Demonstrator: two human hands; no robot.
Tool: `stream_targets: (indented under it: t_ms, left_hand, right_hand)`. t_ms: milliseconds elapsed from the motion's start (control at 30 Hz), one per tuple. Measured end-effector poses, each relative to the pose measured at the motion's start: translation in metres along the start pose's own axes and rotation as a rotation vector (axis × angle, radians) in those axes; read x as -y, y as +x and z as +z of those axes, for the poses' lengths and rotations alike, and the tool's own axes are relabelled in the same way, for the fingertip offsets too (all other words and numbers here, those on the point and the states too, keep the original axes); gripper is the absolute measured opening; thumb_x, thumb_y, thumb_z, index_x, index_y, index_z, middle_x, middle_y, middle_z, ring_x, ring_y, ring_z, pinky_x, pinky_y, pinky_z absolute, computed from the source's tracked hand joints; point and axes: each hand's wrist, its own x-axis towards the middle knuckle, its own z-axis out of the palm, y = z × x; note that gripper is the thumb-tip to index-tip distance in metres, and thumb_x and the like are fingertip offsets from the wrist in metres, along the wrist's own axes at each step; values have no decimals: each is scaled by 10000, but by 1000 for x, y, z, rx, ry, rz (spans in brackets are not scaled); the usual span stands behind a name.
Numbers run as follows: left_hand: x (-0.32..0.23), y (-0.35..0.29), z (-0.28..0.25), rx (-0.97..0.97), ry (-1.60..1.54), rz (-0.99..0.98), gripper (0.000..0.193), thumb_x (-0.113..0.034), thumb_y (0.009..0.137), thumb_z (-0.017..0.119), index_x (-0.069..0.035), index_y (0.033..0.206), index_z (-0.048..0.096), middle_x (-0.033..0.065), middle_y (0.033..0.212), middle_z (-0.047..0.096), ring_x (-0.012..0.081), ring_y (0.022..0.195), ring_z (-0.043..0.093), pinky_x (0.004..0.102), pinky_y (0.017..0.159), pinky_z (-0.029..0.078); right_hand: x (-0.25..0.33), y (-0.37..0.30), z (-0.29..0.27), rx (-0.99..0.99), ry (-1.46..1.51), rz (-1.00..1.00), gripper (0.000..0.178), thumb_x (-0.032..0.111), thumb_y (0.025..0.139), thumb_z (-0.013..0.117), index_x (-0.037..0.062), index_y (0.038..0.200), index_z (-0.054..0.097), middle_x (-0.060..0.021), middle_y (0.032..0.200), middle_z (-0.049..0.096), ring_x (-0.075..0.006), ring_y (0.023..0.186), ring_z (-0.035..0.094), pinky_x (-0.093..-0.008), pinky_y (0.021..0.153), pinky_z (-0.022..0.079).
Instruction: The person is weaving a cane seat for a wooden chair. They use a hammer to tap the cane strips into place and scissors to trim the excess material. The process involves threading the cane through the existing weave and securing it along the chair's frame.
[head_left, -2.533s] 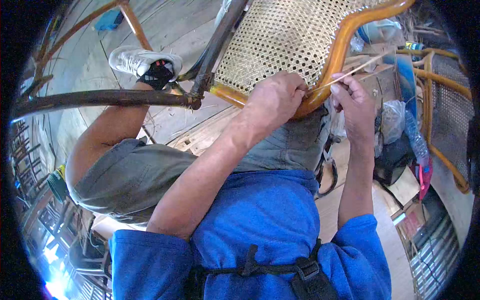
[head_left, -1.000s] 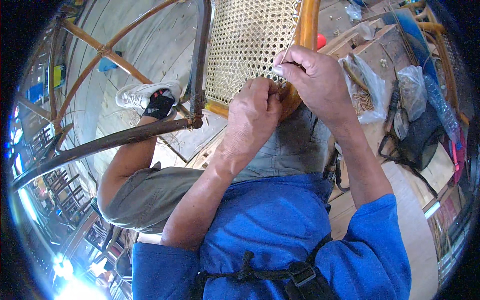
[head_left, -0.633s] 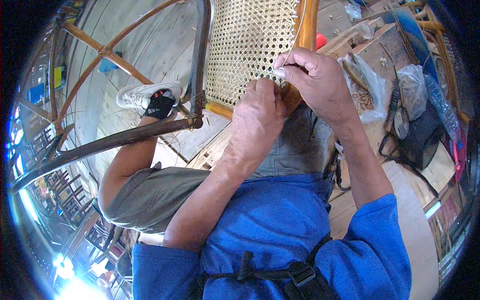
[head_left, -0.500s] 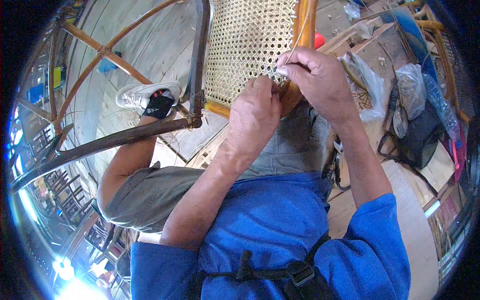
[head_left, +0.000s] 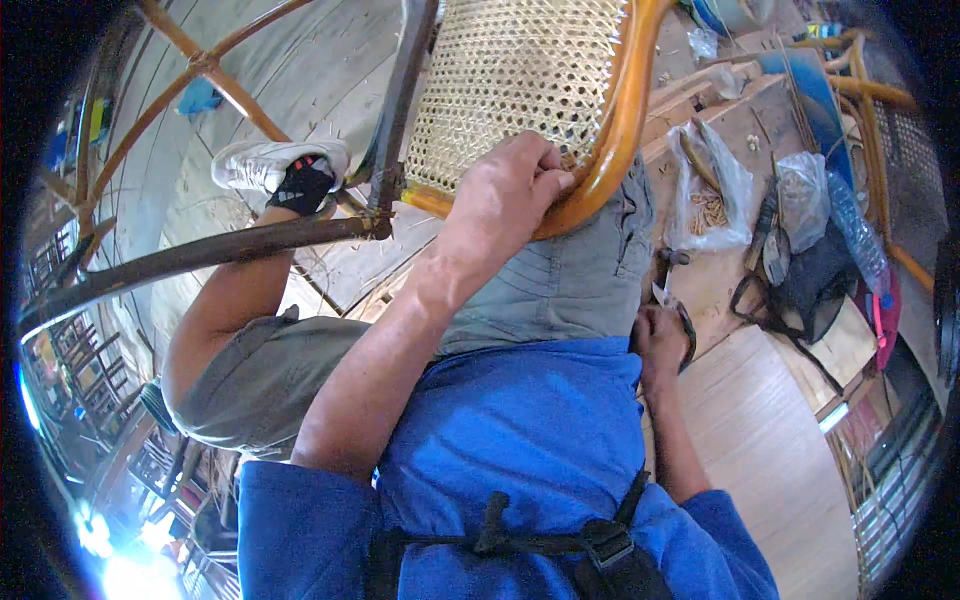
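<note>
A woven cane panel (head_left: 515, 75) in a glossy orange-brown rattan frame (head_left: 618, 150) rests against my lap. At its near right corner, my left hand (head_left: 500, 200) is closed, thumb and forefinger pinched by the panel's edge. Whatever is between those fingertips is too small to make out. Low beside my right hip, my right hand (head_left: 660, 345) curls around scissors (head_left: 690, 338) with a black looped handle; a silver blade shows above the knuckles. Part of the tool is hidden by the hand.
A dark bent rattan frame (head_left: 210, 255) stands at left, by my shoe (head_left: 265, 165). On wooden boards at right lie an open plastic bag (head_left: 710, 205) of small tan pieces, another clear bag (head_left: 802, 200), a plastic bottle (head_left: 858, 225) and a black strapped pouch (head_left: 815, 285).
My right hand has left the panel's corner and dropped to the scissors at my hip. The thin strand it held upright no longer shows. My left hand stays at the corner.
</note>
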Motion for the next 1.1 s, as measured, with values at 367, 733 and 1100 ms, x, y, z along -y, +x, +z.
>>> stream_targets:
  t_ms: [367, 733, 1100]
  left_hand:
    - [2, 72, -36, 242, 53, 336, 261, -268, 796, 585, -15, 843, 629, 160, 759, 625, 313, 718, 611, 400, 672, 472]
    - [-30, 92, -17, 444, 204, 401, 244, -212, 700, 627, -72, 897, 657, 139, 806, 647, 314, 766, 622, 411, 685, 474]
    - [-17, 107, -17, 543, 72, 475, 200, -230, 706, 655, -115, 868, 676, 82, 746, 657, 222, 701, 634, 355, 649, 478]
  right_hand:
    - [-28, -3, 15, -274, 59, 52, 333, 124, 827, 578, -16, 1113, 482, -182, 1032, 569, -335, 913, 548, -385, 807, 433]
    - [79, -22, -90, -127, 587, 157, 177, 161, 884, 531, 13, 979, 514, 1, 633, 474, -72, 516, 455, -210, 466, 372]
    - [176, 24, -120, 340, 217, -73, 199, 222, 918, 484, 40, 997, 490, 13, 582, 443, -55, 453, 431, -217, 409, 349]
